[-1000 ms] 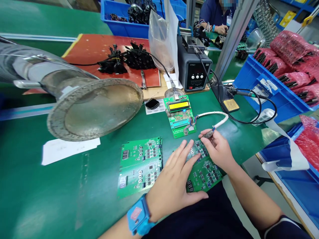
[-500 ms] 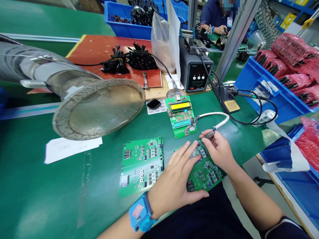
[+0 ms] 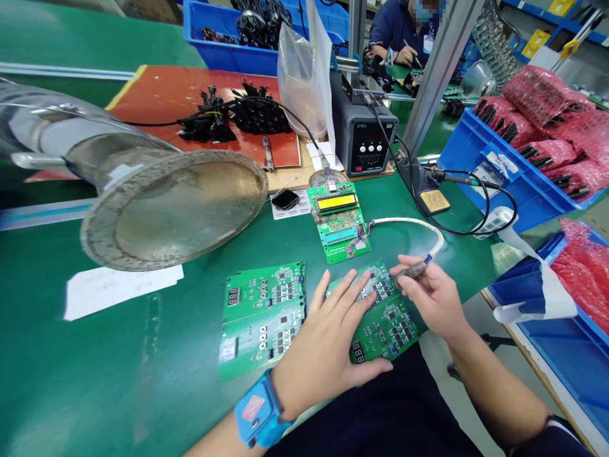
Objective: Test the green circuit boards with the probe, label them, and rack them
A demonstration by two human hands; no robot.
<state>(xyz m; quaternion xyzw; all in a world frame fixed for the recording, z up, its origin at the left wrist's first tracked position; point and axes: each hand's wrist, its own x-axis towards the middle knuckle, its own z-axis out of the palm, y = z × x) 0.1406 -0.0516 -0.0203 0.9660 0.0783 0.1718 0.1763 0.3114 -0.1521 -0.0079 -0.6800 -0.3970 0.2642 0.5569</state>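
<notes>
My left hand (image 3: 328, 330), with a blue band on its wrist, lies spread across a green circuit board panel (image 3: 387, 324), its fingers straight and apart. Between the thumb and fingers of my right hand (image 3: 435, 295) is a dark grey probe (image 3: 413, 270) on a white cable. Its tip is at the upper right edge of the panel; whether it touches is hard to see. The cable leads to a green programmer board (image 3: 340, 219) with a lit yellow display. Left of my left hand lies a second circuit board panel (image 3: 264, 314).
A fume extractor hood (image 3: 181, 209) hangs at left. Behind the boards stand a soldering station (image 3: 366, 136) and an iron holder (image 3: 428, 184). Blue bins (image 3: 523, 168) with pink-wrapped parts line the right. Another person (image 3: 404, 38) works at the back.
My right hand has shifted slightly right and down with the probe, drawing the cable along. My left hand keeps its place on the panel. The whole view has moved slightly.
</notes>
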